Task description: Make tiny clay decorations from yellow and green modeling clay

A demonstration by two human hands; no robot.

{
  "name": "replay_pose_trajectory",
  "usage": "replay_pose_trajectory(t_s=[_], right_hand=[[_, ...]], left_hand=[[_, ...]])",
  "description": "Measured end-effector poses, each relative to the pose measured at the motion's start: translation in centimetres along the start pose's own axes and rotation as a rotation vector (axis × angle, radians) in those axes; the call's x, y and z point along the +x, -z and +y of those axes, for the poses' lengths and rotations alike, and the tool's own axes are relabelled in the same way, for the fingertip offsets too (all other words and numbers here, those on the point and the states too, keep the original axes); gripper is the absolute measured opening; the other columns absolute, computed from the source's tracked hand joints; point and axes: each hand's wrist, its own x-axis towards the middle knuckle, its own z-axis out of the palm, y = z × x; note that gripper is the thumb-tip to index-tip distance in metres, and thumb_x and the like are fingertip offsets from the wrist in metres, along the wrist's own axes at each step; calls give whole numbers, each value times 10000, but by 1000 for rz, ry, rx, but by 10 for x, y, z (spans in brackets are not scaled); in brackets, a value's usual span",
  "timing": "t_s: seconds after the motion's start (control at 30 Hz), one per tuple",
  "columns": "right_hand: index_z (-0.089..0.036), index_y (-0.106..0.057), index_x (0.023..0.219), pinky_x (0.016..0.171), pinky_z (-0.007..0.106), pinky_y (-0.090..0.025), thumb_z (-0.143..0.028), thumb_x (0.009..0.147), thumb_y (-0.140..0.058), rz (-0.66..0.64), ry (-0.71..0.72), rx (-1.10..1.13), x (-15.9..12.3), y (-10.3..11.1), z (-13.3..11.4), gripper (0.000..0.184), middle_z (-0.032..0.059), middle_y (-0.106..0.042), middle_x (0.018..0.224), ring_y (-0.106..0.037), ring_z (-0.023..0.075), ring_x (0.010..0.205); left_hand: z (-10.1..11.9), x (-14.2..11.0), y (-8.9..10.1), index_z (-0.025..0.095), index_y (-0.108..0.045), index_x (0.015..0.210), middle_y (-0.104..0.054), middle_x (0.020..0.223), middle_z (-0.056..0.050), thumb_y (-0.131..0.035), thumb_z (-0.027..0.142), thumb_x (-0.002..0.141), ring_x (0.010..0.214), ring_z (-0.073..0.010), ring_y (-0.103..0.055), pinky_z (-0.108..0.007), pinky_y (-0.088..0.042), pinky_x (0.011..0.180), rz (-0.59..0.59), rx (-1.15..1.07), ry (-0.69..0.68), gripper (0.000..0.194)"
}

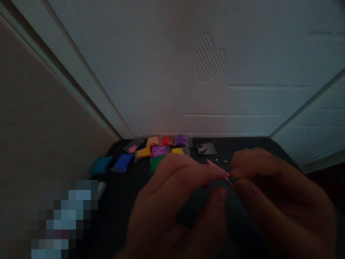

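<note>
In the head view, my right hand (283, 194) pinches a small green piece (233, 178), which looks like modelling clay, between thumb and index finger. My left hand (172, 198) is beside it. Its index finger stretches toward the green piece, while its thumb stays apart with nothing between them. Whether that index fingertip touches the piece, I cannot tell. Slim pink tools (215, 166) show just behind the fingertips, partly hidden by both hands. Two tiny yellow bits (225, 161) lie on the dark table (121, 208) beyond my right hand.
Several clay packets stand toward the back: teal (101, 165), blue (122, 162), orange-yellow (143, 152), red (167, 140), purple (182, 140) and green (156, 163), partly behind my left hand. A dark packet (206, 148) lies near the white panel (172, 72) with embossed hearts.
</note>
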Motion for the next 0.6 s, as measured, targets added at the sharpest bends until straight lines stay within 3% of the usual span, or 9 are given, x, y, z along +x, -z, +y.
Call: replay_pose_trajectory(t_s=[0.37,0.5,0.6], right_hand=[[-210,-562,803,556,206,-429,-97,692,-558,18,-37,-19,-2,-4,0,159,-18,-550,758,-525,101,703],[-218,-555,825,574,205,-434,-94,690,-560,35,-36,-22,-2,-4,0,184,-19,-550,774,-523,101,709],[-224,-553,845,599,200,-440,-93,692,-556,48,-39,-21,-1,-7,1,201,-21,-552,787,-521,98,717]], left_hand=[[-5,2,2,245,-635,829,-640,831,20,-575,121,676,738,-145,-599,-227,-498,585,-98,-54,35,206],[-11,1,0,270,-633,849,-646,819,18,-575,208,697,695,-151,-602,-245,-501,537,-71,-74,-92,174],[-9,-2,-3,286,-624,854,-640,832,20,-568,206,710,710,-157,-600,-265,-508,554,-36,-43,-43,174]])
